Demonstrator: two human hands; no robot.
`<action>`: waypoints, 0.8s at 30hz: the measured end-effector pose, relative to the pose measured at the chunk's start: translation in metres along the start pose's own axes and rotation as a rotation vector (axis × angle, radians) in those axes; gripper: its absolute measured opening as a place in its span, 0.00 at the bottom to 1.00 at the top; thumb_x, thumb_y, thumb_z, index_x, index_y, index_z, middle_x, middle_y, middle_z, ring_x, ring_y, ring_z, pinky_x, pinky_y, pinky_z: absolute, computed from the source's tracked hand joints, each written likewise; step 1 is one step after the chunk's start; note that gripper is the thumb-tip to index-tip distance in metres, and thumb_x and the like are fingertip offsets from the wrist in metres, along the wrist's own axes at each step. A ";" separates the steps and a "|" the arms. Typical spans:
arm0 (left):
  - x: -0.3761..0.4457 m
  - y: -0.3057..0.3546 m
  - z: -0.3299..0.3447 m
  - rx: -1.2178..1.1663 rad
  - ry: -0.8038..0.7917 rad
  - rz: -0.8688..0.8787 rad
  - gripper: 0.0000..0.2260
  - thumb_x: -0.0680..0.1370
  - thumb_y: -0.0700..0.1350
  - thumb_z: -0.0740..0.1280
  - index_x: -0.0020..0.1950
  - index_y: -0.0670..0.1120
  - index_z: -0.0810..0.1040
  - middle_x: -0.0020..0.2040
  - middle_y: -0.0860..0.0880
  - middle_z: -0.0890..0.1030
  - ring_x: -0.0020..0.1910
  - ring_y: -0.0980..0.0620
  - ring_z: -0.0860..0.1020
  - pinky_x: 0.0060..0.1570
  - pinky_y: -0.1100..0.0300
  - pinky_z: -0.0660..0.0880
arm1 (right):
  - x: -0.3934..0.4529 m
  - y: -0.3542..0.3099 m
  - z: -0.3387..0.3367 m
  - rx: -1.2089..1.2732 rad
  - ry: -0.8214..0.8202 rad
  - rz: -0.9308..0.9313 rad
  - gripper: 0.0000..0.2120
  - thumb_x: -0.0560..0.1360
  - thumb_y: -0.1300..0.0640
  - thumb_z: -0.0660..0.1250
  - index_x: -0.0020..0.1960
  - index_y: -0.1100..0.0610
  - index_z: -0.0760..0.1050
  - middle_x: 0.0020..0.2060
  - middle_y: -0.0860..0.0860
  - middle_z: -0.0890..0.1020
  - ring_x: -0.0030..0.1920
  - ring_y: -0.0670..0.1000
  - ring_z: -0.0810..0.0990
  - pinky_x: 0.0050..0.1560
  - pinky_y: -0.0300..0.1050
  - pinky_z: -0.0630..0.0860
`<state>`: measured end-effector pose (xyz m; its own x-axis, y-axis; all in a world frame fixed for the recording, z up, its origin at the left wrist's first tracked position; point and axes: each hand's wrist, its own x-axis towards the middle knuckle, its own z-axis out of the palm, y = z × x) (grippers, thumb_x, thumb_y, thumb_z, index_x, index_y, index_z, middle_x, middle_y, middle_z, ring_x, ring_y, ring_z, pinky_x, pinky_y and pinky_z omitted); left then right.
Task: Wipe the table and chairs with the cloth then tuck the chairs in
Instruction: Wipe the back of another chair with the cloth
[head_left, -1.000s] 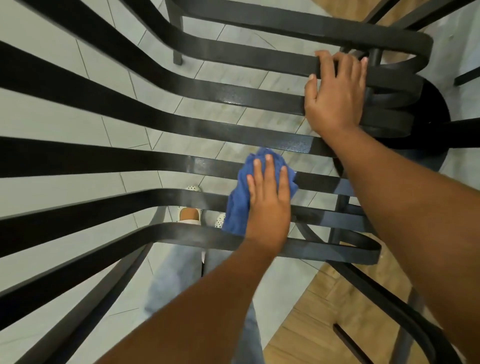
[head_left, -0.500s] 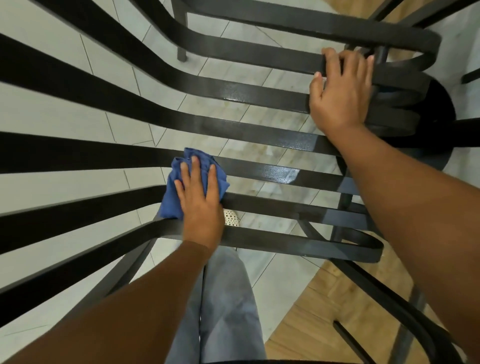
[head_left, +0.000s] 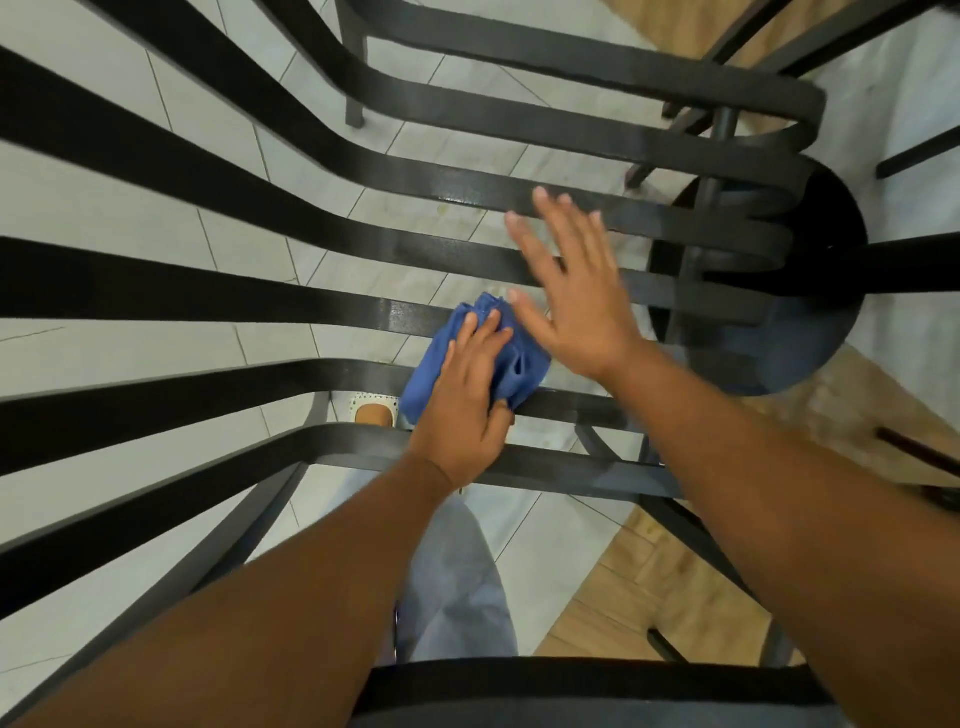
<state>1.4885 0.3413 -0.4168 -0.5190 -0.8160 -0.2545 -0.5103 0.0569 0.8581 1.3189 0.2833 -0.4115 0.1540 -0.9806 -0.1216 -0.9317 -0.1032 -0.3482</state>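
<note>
Head view, looking down through a black slatted chair (head_left: 218, 306). Nearest the camera, a dark band of the chair's frame crosses the bottom edge, and both bare forearms reach forward over it. Beneath them show a grey trouser leg (head_left: 457, 587) and, further down, a white perforated shoe (head_left: 375, 410) on the pale tiled floor (head_left: 67, 208); a strip of wood-look flooring (head_left: 644, 587) lies at lower right.

The left hand (head_left: 465, 395) lies on the blue cloth (head_left: 514, 364), palm down, fingers fairly straight and close together, thumb tucked at the cloth's right edge. This grip presses the bunched cloth onto the seat slats; the cloth spans the gap between two neighbouring slats near the middle of the seat, with the shoe visible just beside it through the gap on the left.

The right hand (head_left: 571, 291) is just beyond and to the right of the cloth, its thumb close beside the cloth's far corner. Its grip is spread, fingers straight and fanned, holding nothing; motion blur hides whether the palm touches the slats under it.

Farther off, the slats curve together at upper right above a dark round base (head_left: 810, 332) on the floor. Black legs of other furniture (head_left: 748, 31) cross the top right corner.
</note>
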 end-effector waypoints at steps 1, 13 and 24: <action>0.000 0.001 -0.007 0.005 -0.007 -0.012 0.27 0.74 0.43 0.54 0.74 0.43 0.58 0.74 0.46 0.59 0.75 0.47 0.54 0.74 0.58 0.51 | -0.016 -0.016 0.005 0.056 -0.018 -0.059 0.26 0.77 0.52 0.58 0.74 0.56 0.60 0.73 0.61 0.62 0.73 0.61 0.59 0.73 0.58 0.50; 0.009 -0.045 -0.058 0.421 -0.022 -0.014 0.27 0.78 0.51 0.48 0.74 0.39 0.61 0.75 0.41 0.58 0.74 0.45 0.47 0.71 0.48 0.42 | -0.063 -0.107 0.071 -0.301 -0.207 0.161 0.38 0.73 0.33 0.48 0.76 0.54 0.51 0.75 0.58 0.57 0.75 0.61 0.51 0.71 0.66 0.49; 0.018 -0.048 -0.030 0.804 -0.037 0.029 0.28 0.78 0.61 0.49 0.76 0.50 0.58 0.73 0.41 0.63 0.73 0.38 0.56 0.67 0.35 0.45 | -0.109 -0.032 0.044 -0.271 -0.113 0.317 0.35 0.73 0.32 0.52 0.75 0.47 0.56 0.76 0.56 0.56 0.75 0.63 0.48 0.66 0.74 0.45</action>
<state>1.5243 0.3061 -0.4491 -0.5546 -0.7892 -0.2636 -0.8265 0.4860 0.2840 1.3461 0.4004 -0.4283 -0.1326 -0.9481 -0.2890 -0.9892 0.1451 -0.0221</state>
